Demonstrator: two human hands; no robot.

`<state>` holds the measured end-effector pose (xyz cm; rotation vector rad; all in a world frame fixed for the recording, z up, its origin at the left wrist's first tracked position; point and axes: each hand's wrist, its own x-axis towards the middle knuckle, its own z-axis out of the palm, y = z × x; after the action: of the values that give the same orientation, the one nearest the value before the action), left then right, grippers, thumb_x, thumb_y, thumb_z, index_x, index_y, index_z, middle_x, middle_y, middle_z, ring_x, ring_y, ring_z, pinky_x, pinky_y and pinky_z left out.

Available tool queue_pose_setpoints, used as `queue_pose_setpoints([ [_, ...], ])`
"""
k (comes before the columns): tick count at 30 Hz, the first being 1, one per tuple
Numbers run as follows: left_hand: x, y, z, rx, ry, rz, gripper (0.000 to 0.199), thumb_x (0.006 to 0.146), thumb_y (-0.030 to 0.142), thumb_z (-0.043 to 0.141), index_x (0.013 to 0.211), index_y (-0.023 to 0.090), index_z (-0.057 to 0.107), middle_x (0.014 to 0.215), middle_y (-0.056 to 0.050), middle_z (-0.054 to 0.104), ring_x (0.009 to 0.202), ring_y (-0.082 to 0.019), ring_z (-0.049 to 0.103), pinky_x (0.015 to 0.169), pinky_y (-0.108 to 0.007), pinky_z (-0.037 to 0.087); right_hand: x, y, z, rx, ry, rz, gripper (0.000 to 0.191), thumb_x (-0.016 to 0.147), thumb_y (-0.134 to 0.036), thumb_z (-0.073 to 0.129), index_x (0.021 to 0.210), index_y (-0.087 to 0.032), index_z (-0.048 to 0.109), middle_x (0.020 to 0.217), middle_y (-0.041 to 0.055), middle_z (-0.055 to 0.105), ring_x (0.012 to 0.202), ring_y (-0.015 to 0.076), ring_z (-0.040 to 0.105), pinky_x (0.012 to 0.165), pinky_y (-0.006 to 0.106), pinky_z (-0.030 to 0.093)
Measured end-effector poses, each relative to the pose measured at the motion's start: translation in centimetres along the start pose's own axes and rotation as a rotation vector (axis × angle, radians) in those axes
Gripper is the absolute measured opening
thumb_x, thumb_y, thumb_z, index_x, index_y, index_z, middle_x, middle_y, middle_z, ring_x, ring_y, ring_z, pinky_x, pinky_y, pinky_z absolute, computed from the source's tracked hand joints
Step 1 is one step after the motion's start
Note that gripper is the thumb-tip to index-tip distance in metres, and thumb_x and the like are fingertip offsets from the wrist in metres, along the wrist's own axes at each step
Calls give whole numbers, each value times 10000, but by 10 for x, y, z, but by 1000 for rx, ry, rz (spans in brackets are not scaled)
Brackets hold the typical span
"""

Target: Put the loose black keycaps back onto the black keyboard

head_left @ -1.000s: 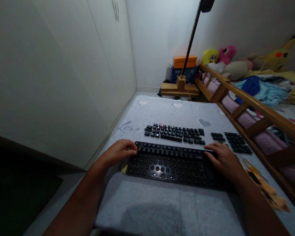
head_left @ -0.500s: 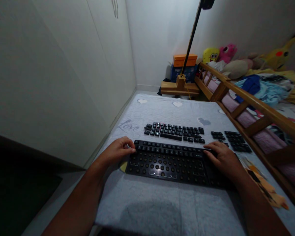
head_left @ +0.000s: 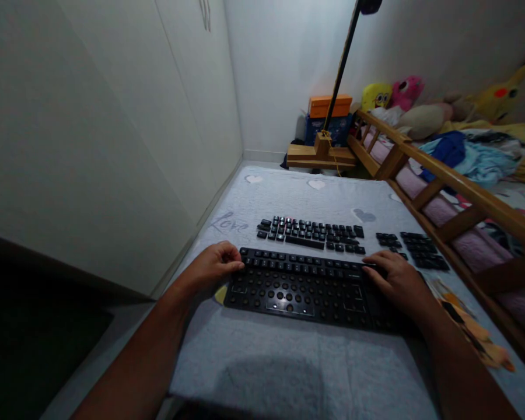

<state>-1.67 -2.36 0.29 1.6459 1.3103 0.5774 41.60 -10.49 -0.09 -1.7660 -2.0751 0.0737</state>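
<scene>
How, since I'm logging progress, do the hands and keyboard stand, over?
Left hand at keyboard's upper left corner, right hand on its right part. Upper rows capped, lower ones bare. Loose keycaps beyond it, not in the way.

"Love" on tbl cloth point(head_left: 262, 344)

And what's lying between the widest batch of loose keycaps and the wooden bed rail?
Two smaller batches of black keycaps: a sparse cluster, then a denser block nearer the wooden bed rail. The head view shows both.
</scene>
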Motion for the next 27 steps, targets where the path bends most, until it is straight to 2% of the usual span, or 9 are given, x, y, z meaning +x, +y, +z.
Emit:
queue_pose_setpoints([
  [9,-3,5,0,27,-23,-41,288,666,411,717,766,161,616,595,31,505,558,-118,446,518,-234,324,0,0,0,-5,5,-11,258,897,-347,514,935,-203,725,946,102,695,909,268,636,830,427,522],
  [14,-4,6,2,-42,-36,-77,303,655,418,720,754,165,585,557,51,465,521,-106,422,491,-220,294,1,-1,0,-16,5,-15,257,898,-351,512,930,-214,727,942,100,696,901,265,640,815,420,525],
  [22,-3,-3,3,-32,-47,-8,251,719,379,691,791,162,587,608,38,485,555,-106,438,499,-219,304,1,0,0,-18,-6,-9,262,895,-353,515,933,-208,729,945,101,699,909,266,637,827,420,523],
  [27,-2,-2,3,-21,-56,-6,242,709,372,691,776,168,580,614,36,492,566,-109,439,507,-220,315,1,-1,0,-20,-4,-15,258,896,-346,508,916,-212,729,937,99,700,904,267,640,828,429,524],
])
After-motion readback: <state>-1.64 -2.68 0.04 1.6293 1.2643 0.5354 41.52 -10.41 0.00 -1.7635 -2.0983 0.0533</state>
